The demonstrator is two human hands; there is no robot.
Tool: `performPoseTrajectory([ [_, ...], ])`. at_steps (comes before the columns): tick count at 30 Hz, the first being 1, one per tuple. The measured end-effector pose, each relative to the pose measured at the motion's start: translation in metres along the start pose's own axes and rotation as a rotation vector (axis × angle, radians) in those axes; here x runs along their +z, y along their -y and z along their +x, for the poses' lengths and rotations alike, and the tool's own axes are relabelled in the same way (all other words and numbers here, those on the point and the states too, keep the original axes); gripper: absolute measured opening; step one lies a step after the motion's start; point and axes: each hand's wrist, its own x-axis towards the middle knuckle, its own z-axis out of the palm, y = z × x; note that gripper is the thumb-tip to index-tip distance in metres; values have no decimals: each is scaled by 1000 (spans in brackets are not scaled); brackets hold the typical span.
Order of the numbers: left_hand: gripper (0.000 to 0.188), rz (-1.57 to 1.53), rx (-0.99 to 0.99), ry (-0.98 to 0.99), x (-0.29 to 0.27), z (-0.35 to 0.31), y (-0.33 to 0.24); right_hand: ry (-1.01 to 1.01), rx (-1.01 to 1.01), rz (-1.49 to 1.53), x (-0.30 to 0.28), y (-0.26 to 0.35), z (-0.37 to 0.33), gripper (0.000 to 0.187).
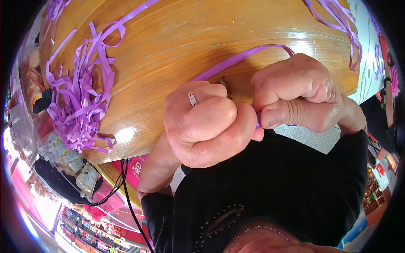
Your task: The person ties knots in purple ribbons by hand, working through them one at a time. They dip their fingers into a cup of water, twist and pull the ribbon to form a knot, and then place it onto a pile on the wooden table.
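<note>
hands, two: left hand (206,122), curled tight, pinching purple ribbon (228,63) at fingertips, bearing one ring (192,98); right hand (299,95), likewise closed on it, just beside the left; ribbon in grip, one length: shows as a small bit between fingertips, arches over table (160,50) beyond both hands; ribbon heaps, two: large heap (82,97) at left, smaller bundle (342,12) at upper right, strands too tangled to count
</note>
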Motion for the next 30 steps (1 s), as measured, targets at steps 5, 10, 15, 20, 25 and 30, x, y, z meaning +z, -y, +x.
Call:
performPoseTrajectory([
  [5,24,48,-77,36,-1,2,-2,25,132,135,0,-1,2,20],
  [10,20,139,-230,144,-8,1,-9,110,464,304,-12,7,13,20],
  [15,15,62,-486,-22,-7,11,-9,-93,-85,-483,-20,11,21,41],
  [20,12,-97,-576,-230,-1,1,-3,-316,-446,-728,-8,-3,20,57],
  [25,11,-151,-597,-232,-2,3,-4,-365,-585,-756,-7,-9,24,48],
  [30,10,-110,-560,-217,-4,5,-3,-284,-626,-805,-10,-7,24,45],
])
